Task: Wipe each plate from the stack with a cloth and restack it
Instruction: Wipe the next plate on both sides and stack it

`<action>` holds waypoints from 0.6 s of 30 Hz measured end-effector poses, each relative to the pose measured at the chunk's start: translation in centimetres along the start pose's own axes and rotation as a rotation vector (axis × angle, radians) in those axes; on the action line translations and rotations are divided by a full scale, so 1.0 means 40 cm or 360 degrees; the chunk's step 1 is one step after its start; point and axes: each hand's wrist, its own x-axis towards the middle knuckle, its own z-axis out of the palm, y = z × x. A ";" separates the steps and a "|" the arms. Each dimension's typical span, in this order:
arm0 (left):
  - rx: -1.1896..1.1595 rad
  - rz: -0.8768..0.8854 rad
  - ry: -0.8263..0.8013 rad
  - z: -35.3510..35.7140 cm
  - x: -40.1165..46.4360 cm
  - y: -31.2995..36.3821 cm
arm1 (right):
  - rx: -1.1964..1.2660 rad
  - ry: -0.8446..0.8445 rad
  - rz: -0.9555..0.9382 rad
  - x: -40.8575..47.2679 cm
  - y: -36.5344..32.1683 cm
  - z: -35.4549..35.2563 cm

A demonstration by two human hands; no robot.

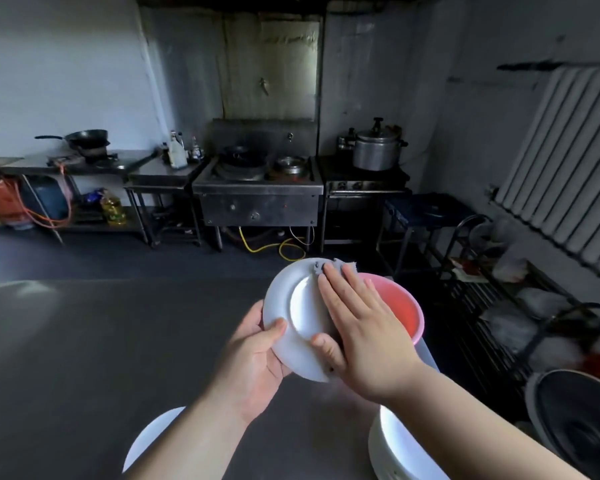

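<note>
A dark steel table (pixel 84 341) fills the foreground, with a stack of white plates (pixel 392 445) at its right edge and a pink basin (pixel 409 313) behind. Above the table, the left hand (pixel 257 362) grips a tilted white plate (pixel 291 306), thumb on the rim. The right hand (pixel 364 327), fingers straight, presses a grey cloth (pixel 329 266) flat against it

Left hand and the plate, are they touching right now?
Touching. The head view shows the left hand gripping the plate by its rim, thumb lying across the front face and fingers curled behind it.
</note>
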 end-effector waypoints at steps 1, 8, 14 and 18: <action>-0.0007 0.0024 -0.0001 0.011 0.006 0.007 | 0.0001 0.0016 -0.0014 0.001 0.008 -0.005; -0.0040 0.0065 0.0050 0.050 0.028 0.030 | 0.0117 0.0220 -0.0148 -0.075 -0.003 0.007; -0.0129 0.0109 0.0023 0.079 0.019 0.029 | 0.0280 0.0283 0.0139 -0.009 0.055 -0.020; -0.0254 0.0156 0.0079 0.077 0.023 0.042 | 0.0555 0.0468 0.0154 -0.067 0.003 0.010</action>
